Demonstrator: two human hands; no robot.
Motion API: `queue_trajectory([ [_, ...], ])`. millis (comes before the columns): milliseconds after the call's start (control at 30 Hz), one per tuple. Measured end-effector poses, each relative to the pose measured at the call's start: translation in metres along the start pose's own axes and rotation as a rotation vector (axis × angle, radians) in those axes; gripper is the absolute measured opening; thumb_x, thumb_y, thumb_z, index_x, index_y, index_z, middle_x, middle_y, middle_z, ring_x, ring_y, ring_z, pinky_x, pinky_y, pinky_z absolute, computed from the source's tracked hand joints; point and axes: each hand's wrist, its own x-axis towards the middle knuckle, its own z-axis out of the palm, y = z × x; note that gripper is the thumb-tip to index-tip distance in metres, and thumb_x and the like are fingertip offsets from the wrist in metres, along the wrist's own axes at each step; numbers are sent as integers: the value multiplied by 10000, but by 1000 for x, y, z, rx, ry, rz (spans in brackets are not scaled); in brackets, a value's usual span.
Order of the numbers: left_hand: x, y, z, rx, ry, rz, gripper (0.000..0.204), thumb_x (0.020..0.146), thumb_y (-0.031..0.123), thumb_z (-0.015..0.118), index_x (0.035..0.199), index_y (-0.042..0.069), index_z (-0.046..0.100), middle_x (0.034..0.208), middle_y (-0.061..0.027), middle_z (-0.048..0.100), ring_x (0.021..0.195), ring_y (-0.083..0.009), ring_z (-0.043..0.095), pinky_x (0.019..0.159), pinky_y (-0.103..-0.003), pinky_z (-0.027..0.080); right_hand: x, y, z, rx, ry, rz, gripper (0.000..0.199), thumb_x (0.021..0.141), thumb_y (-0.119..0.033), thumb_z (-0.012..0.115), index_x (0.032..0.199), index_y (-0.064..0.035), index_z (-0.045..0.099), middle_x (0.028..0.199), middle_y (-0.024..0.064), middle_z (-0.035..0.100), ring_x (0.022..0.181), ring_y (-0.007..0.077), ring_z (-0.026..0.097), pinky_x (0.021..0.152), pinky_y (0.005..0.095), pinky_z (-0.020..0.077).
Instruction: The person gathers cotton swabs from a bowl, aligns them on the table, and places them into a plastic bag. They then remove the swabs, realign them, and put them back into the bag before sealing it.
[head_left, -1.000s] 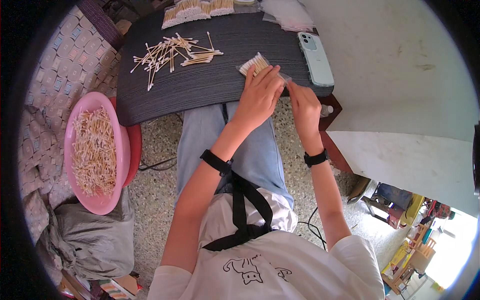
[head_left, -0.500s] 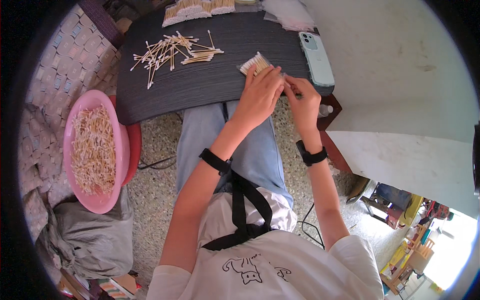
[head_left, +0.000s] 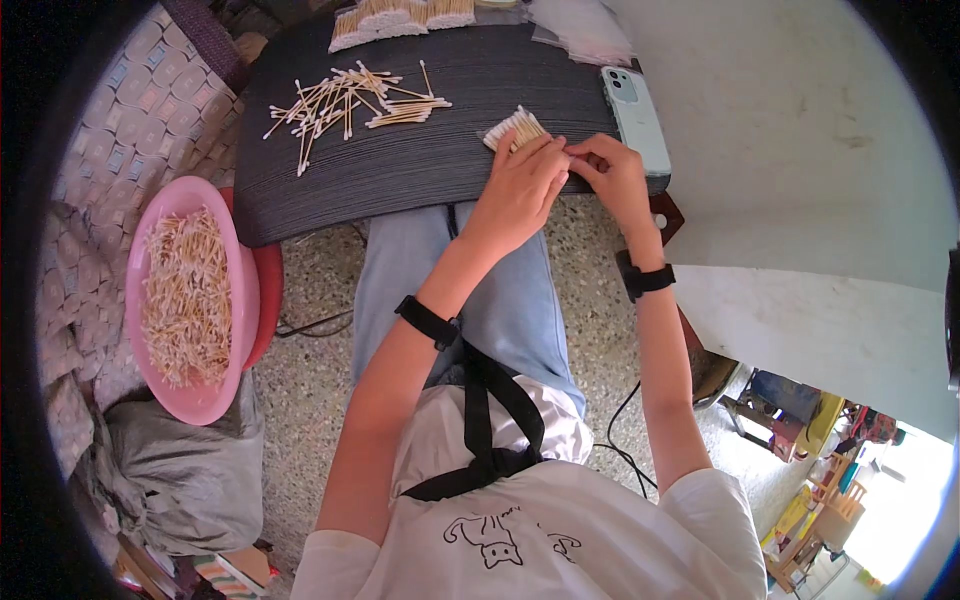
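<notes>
A clear bag of cotton swabs (head_left: pixel 517 130) lies at the right part of the dark table's near edge, its white tips toward the far side. Over the bag rests my left hand (head_left: pixel 528 182), fingers pressing it down and covering much of it. At the bag's right end, my right hand (head_left: pixel 610 170) pinches the plastic edge between thumb and fingers. Loose cotton swabs (head_left: pixel 340 100) lie scattered on the table to the left of my hands.
Filled swab bags (head_left: pixel 400 20) are stacked at the table's far edge. Flat empty plastic bags (head_left: pixel 585 28) lie far right, with a pale phone (head_left: pixel 637 120) below them. A pink basin (head_left: pixel 240 300) of swabs stands left of the black table (head_left: pixel 480 75).
My right hand has shifted slightly up and right, its forearm swinging outward. My left hand stays on the bag almost unmoved.
</notes>
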Motion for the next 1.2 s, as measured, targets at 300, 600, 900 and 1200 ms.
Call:
queue_trajectory([
  [300, 0, 0, -5, -43, -34, -37, 181, 1000, 186, 404, 1018, 37, 505, 1265, -140, 569, 1232, -300, 486, 1109, -501, 233, 0, -5, -2, 51, -40, 44, 137, 770, -62, 711, 865, 17, 651, 781, 96, 619, 587, 168, 537, 543, 291, 426],
  [600, 1, -2, -5, -30, -47, -27, 180, 995, 201, 419, 1004, 38, 494, 1267, -145, 566, 1248, -309, 468, 1112, -509, 224, -2, -4, 16, -108, 108, 17, 128, 780, -65, 699, 852, 24, 641, 711, 118, 606, 574, 196, 561, 546, 316, 447],
  [900, 0, -4, -7, -29, -46, 29, 474, 855, 386, 649, 1099, 62, 402, 1331, -179, 486, 1308, -363, 391, 1120, -529, 213, -3, -7, 6, 82, 92, 248, 112, 830, -4, 617, 931, 14, 661, 807, 109, 673, 675, 164, 629, 630, 289, 499],
  [1200, -10, -33, -65, 141, 157, -130, 414, 855, 157, 627, 1218, 34, 470, 1331, -191, 466, 1293, -374, 384, 1094, -473, 294, 16, -69, 14, -327, 294, -137, 326, 721, 114, 491, 976, -30, 634, 938, 156, 616, 956, 355, 549, 864, 441, 436],
])
